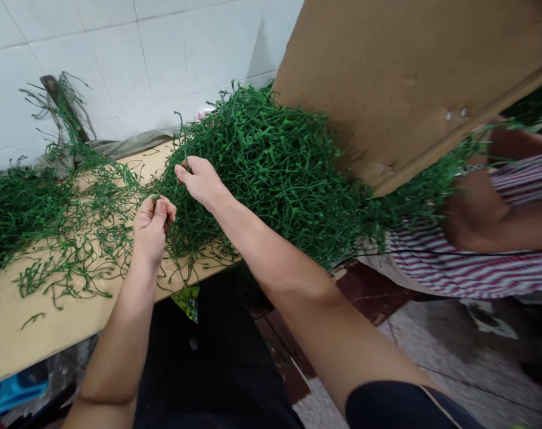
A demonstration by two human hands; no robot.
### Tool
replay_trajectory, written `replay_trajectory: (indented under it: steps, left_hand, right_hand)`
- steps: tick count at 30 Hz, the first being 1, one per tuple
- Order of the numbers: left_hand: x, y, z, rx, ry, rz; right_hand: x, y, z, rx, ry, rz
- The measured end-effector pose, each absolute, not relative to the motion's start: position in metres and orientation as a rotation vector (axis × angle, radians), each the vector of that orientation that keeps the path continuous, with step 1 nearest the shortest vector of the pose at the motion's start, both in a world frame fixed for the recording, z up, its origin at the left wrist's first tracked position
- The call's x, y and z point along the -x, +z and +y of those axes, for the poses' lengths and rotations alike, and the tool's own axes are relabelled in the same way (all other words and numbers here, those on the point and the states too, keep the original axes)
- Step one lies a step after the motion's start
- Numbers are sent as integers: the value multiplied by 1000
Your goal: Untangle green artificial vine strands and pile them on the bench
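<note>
A big tangled heap of green plastic stems (pixel 275 161) lies on a tan cardboard-covered table (pixel 47 322). My right hand (pixel 202 179) is pinched on a green stem at the heap's left edge, with the stem rising above my fingers. My left hand (pixel 153 225) is closed in a fist just below and left of it, gripping the end of a thin green stem. Both hands are over the near part of the table, a few centimetres apart.
Loose green stems (pixel 65 238) are scattered over the left of the table. A brown board (pixel 387 83) leans over the heap at upper right. Another person in a striped shirt (pixel 467 262) sits at right. A white tiled wall (pixel 119 53) is behind.
</note>
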State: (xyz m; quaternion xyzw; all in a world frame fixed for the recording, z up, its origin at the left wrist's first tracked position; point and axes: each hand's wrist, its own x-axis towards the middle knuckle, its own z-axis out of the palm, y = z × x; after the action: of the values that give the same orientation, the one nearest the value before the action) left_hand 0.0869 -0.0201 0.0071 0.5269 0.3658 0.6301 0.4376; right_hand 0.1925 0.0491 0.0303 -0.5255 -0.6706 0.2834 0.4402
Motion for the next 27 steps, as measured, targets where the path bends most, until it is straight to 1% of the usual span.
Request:
replay_trajectory:
  steps: [4, 7, 9, 12, 17, 22, 27]
  left_hand:
    - [-90, 10, -35, -1388, 1668, 887]
    - [-81, 14, -58, -1419, 1726, 912]
    - [-70, 17, -68, -1398, 1718, 944]
    - [-53, 24, -65, -1174, 1656, 874]
    - [-43, 44, -46, -766, 1592, 655]
    - [-43, 48, -42, -641, 1557, 540]
    - [-47, 44, -30, -560, 1601, 627]
  right_hand:
    - [-189, 33, 71, 1318, 637, -1633]
    - [-211, 29, 95, 1352, 575, -1316]
    - [-228, 25, 105, 1325, 609, -1161]
    - [-235, 25, 94, 1160, 671, -1335]
    - [-208, 40, 45, 955, 892, -1655]
    - [-199, 45, 16, 847, 1116, -1699]
    - [-193, 39, 1, 801, 1266, -1740]
